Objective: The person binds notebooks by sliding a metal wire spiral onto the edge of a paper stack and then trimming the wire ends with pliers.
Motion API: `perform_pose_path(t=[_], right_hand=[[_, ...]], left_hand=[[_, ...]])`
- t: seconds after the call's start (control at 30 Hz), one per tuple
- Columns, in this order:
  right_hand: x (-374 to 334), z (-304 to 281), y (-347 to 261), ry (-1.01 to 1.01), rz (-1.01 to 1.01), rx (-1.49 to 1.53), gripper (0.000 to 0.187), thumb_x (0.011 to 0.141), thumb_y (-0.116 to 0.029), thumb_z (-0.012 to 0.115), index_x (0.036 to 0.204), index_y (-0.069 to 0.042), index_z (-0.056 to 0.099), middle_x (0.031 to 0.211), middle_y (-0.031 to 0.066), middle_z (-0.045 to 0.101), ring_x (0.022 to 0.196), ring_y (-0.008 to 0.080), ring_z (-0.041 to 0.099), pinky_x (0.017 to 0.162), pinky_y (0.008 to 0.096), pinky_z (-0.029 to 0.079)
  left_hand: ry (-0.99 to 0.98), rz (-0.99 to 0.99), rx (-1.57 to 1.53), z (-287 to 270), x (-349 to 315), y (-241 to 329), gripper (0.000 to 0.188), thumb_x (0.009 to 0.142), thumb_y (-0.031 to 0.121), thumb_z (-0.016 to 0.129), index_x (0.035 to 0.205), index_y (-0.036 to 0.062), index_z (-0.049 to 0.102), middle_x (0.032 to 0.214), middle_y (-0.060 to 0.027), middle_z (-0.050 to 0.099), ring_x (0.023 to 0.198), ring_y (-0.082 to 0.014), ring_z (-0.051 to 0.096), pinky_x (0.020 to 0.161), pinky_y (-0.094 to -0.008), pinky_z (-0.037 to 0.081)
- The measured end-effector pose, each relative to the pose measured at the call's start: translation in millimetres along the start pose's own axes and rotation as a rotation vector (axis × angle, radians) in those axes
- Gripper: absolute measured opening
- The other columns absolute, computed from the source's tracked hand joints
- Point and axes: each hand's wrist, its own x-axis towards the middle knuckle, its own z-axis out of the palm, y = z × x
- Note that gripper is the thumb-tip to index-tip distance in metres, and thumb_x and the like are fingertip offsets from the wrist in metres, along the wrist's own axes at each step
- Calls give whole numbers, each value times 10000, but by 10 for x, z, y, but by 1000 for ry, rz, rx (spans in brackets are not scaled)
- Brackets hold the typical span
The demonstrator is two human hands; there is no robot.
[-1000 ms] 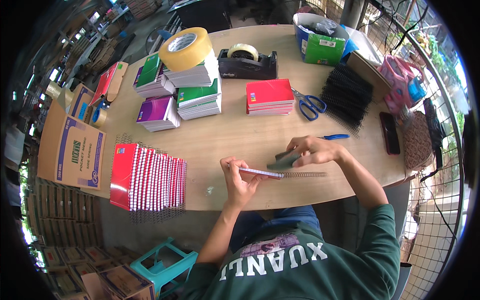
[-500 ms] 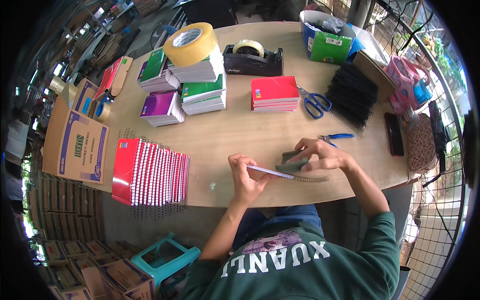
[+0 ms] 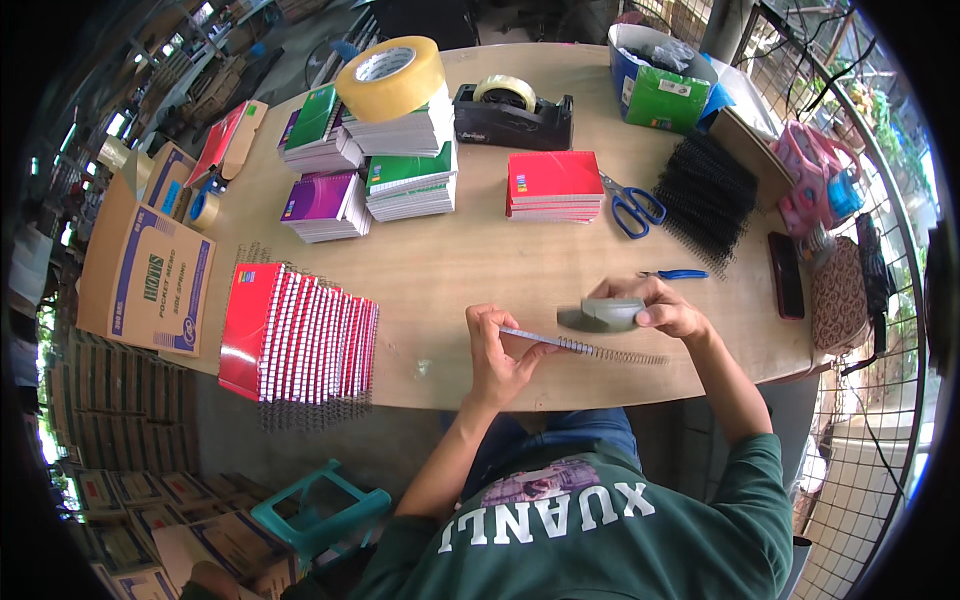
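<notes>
Left hand pinching a notebook, right hand gripping a grey tool; its knock could be bending that coil!

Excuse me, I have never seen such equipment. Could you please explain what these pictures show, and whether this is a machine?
There is no robot: a person works with two bare hands. The view comes from the left one of two wide fisheye cameras on the person's head, looking down, so straight edges look bent.

The left hand holds a thin notebook edge-on; a wire coil extends past its right end. The right hand holds a grey-green object, too blurred to name.

On the wooden table are red notebooks in a row at left, purple and green notebooks under a tape roll, a tape dispenser, scissors, black coils and a phone.
</notes>
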Motion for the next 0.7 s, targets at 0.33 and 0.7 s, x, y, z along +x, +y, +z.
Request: perform_pose_path(t=[0.33, 0.7], right_hand=[[7, 79, 64, 63, 88, -248, 483, 798, -359, 723, 1083, 31, 744, 1190, 192, 618, 1033, 315, 614, 909, 395, 475], [167, 273, -59, 131, 243, -623, 552, 791, -403, 719, 1195, -27, 730, 1133, 177, 610, 1014, 293, 603, 892, 401, 476]], left_hand=[[-15, 61, -26, 25, 20, 10, 652, 700, 360, 920, 1008, 41, 442, 951, -88, 406, 861, -248, 424, 751, -375, 397], [-9, 2, -74, 33, -6, 9, 548, 812, 250, 854, 1084, 26, 434, 994, -96, 467, 929, -236, 479, 810, -368, 438]])
